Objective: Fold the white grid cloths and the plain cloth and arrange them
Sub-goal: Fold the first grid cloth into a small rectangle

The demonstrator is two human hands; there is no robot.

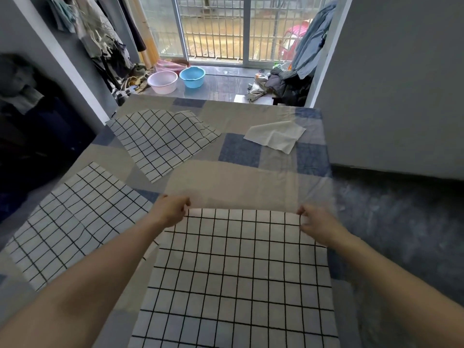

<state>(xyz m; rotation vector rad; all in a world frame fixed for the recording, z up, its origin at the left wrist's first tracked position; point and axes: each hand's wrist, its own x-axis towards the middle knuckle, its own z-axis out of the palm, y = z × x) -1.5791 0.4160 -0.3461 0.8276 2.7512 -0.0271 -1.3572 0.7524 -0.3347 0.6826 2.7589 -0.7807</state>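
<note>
A white grid cloth (pixel 236 272) hangs toward me in the foreground, held up by its far edge. My left hand (pixel 169 210) pinches its far left corner and my right hand (pixel 317 223) pinches its far right corner. A second grid cloth (pixel 72 222) lies flat at the left of the bed. The third grid cloth (pixel 163 139) lies spread farther back, left of centre. The small plain white cloth (pixel 275 136) lies loosely folded at the back right.
The bed sheet (pixel 231 182) is patterned in beige and blue blocks. A grey wall (pixel 401 84) runs along the right. Beyond the bed stand a pink basin (pixel 162 82) and a blue basin (pixel 192 76) before a barred window; clothes hang at left.
</note>
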